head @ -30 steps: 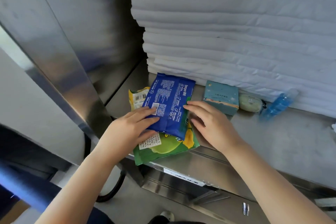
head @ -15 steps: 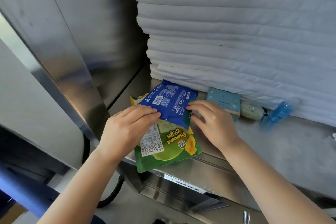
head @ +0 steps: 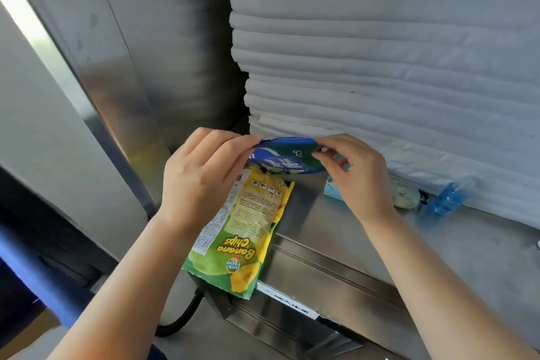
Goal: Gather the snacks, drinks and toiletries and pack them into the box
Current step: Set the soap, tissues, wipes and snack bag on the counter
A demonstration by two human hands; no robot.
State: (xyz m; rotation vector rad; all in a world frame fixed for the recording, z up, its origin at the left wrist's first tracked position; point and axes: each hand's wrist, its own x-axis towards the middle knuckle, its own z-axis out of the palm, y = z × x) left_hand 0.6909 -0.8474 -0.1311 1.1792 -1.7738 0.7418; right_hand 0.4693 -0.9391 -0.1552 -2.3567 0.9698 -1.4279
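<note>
On the steel tabletop (head: 438,242) the banana chips bag (head: 248,231) lies lengthwise toward the person, overhanging the edge. Just above its far end the blue pack (head: 287,156) runs crosswise — left grip (head: 198,181) pinching one end, right grip (head: 356,175) the other — both equally near.

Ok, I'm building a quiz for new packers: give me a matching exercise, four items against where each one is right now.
Items:
1 blue packet
2 banana chips bag
3 blue bottle
4 teal box

Places:
A partly behind the right hand
B pinched between the left hand and right hand
C far right, at the foot of the white stack
D hanging over the front edge of the metal shelf

Pairs: 1-B, 2-D, 3-C, 4-A.
</note>
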